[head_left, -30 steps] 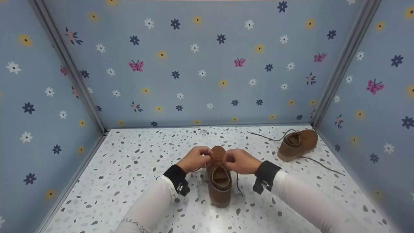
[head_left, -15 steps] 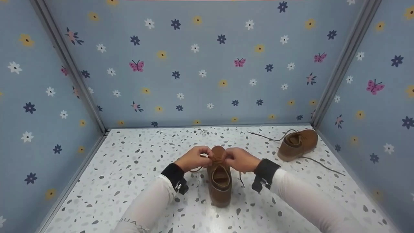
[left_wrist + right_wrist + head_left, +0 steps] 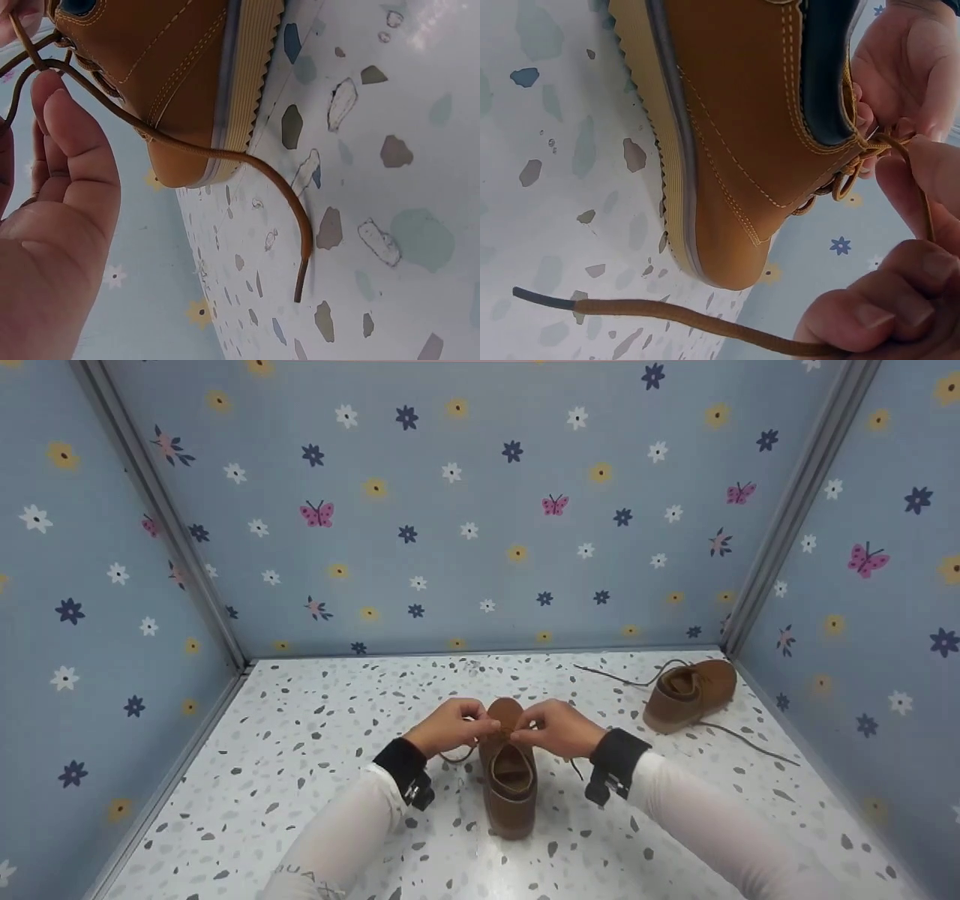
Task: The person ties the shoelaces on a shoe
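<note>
A brown lace-up boot (image 3: 513,810) stands upright on the speckled surface, toe pointing away from me. Both hands are over its lacing. My left hand (image 3: 448,727) pinches a shoelace (image 3: 187,147) between thumb and fingertip, and the lace's loose end trails down past the boot's side. From the other side, my right hand (image 3: 561,729) pinches a lace strand close to the top eyelets in the right wrist view. Its lower fingers are curled around the same side's lace (image 3: 705,321), whose tipped end sticks out. The strands cross at the boot's throat, partly hidden by fingers.
A matching brown boot (image 3: 675,709) stands at the back right with its laces spread loose on the speckled surface (image 3: 337,780). Blue flowered panels (image 3: 450,547) enclose the back and both sides. Each wrist wears a black strap with a small camera.
The right hand has lifted slightly, and the lace end hanging below it has swung right. The left fingertips have shifted a little inward; more of the lace under the left hand shows.
</note>
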The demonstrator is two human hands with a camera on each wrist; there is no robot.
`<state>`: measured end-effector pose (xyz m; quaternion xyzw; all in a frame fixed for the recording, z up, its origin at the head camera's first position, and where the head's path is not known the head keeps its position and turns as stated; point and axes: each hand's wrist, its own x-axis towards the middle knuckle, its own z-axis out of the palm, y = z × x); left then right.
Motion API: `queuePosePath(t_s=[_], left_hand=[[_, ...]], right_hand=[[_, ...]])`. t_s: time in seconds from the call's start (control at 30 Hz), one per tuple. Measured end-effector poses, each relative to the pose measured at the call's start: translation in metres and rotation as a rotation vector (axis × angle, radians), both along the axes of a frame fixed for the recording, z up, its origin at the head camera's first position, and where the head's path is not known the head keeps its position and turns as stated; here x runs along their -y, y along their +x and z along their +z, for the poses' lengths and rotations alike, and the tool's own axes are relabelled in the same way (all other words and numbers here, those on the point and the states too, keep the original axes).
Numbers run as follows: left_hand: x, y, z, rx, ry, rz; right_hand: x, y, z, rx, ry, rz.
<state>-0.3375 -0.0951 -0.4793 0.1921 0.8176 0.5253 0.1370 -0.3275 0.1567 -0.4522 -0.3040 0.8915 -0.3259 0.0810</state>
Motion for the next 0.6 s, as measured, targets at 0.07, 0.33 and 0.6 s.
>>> queuePosePath(t_s=[0.07,0.33,0.6], left_hand=[[0.0007,-0.0001,0.0004,-0.01,-0.02,0.001],[0.0028,-0.0019,-0.0013,-0.012,-0.034,0.002],[0.0023,-0.0013,-0.0012,-0.028,-0.021,0.017]], right_hand=[[-0.0018,0.0001,-0.0004,-0.004,-0.009,-0.002],[-0.0079,-0.0001,-0.0025,0.013,-0.016,0.005],[-0.0047,-0.0015,-0.0045,-0.004,0.017,-0.025]])
